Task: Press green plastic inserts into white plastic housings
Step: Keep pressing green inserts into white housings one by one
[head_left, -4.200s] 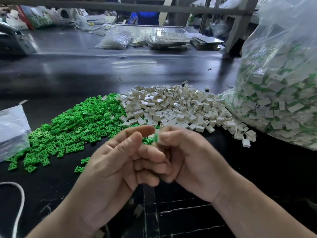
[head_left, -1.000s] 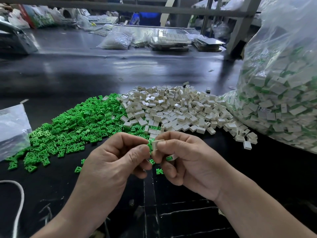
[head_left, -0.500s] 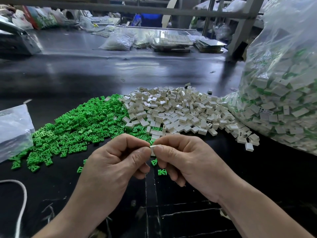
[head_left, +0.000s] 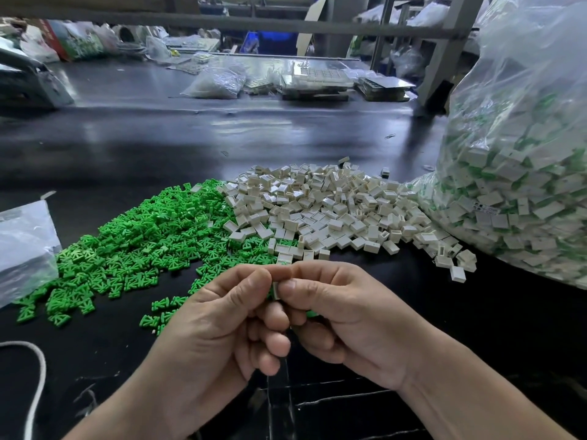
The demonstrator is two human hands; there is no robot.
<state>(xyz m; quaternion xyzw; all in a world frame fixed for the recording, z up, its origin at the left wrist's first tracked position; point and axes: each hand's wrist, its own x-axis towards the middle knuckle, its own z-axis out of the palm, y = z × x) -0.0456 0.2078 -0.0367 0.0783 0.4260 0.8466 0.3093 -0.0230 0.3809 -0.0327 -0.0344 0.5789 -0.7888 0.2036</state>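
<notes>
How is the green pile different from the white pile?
The green pile lies on the left; the white pile lies on the right, beside the big bag. The green pile is made of flat, forked bits; the white pile is made of little boxes, some showing an open slot. Both are loose heaps on the dark table, touching where they meet.

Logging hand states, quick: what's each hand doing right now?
Left hand: closed, pinching the white housing.
Right hand: closed, pinching the same white housing.
</notes>
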